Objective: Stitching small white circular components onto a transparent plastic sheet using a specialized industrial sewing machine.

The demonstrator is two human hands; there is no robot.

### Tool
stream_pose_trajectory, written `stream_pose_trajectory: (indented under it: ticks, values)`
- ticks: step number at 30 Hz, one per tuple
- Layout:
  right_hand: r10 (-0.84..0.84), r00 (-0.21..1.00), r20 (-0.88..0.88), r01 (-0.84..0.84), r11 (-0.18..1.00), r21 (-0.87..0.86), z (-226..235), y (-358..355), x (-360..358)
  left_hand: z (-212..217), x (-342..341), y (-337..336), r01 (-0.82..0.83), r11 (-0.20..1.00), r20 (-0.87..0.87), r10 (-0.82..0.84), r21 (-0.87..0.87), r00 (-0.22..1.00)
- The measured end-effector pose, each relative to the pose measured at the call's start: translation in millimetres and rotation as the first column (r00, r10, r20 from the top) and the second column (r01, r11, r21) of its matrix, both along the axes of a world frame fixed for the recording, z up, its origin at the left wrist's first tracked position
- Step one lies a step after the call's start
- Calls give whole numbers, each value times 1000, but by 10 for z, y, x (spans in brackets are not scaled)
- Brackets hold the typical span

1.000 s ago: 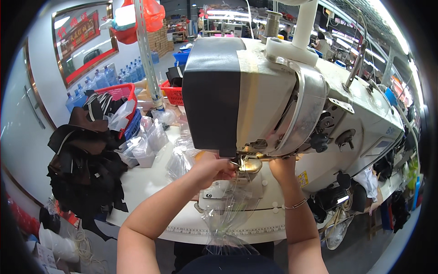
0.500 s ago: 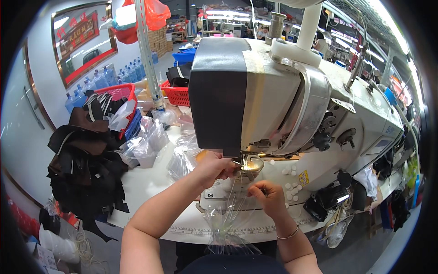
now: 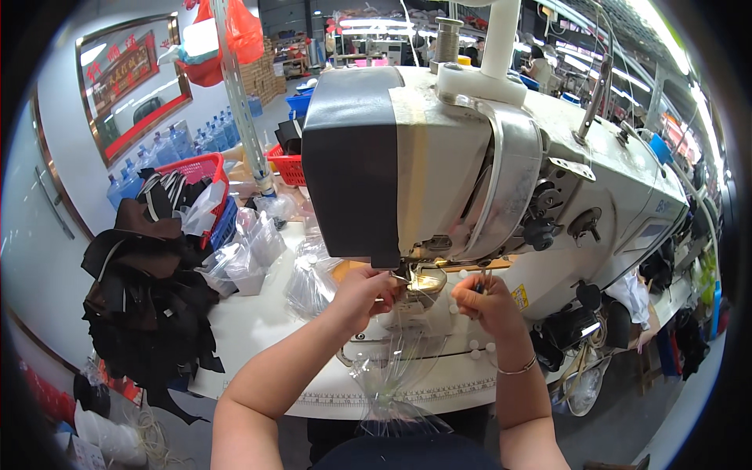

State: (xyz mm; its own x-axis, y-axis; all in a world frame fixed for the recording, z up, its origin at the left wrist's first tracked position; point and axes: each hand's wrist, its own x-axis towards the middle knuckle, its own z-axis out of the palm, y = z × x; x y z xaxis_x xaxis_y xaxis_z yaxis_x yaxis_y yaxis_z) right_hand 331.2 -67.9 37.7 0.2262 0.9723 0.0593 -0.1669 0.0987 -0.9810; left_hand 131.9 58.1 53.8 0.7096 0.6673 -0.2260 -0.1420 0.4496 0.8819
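The white table (image 3: 243, 325) spreads under everything, its curved front edge toward the person. The sewing machine (image 3: 446, 172) stands on it, its dark-faced head over the middle of the surface and its arm running off toward the right edge. Black scraps (image 3: 149, 313) heap up at the left edge and hang below it. Behind them is a red basket (image 3: 223, 184) of strips. A crumpled clear bag (image 3: 392, 376) lies across the middle of the front edge, between the forearms. The left hand (image 3: 364, 296) is under the head, just left of the needle area, fingers drawn narrow; what they pinch, I cannot tell. The right hand (image 3: 493, 307) is curled, apart from the metal plate (image 3: 427, 283) and to its right. A ruler strip (image 3: 462, 392) follows the front edge. White discs (image 3: 475, 354) dot the surface behind that edge, left of the right wrist. Smallest, the dark thing (image 3: 479, 289) sits between right thumb and fingers, too small to identify.
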Motion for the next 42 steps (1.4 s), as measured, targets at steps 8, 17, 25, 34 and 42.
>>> stream_pose_trajectory:
  ticks: [8, 17, 25, 34, 42]
  values:
    - [-98, 994, -54, 99, 995, 9, 106, 122, 152, -54, 75, -232, -226, 973, 104, 230, -47, 968]
    - [-155, 779, 608, 116, 988, 103, -679, 612, 1135, -144, 146, -388, -321, 947, 206, 318, -19, 925]
    - [-197, 976, 94, 136, 886, 444, 20, 882, 363, -300, -225, 117, -752, 467, 382, 661, 465, 646]
    - [-762, 216, 611, 107, 640, 761, -27, -83, -314, 407, -88, 277, 441, 547, -517, -18, 712, 856]
    - [-753, -258, 605, -174, 652, 738, 129, -77, -491, 769, -119, 111, 443, 612, -443, -164, 655, 882]
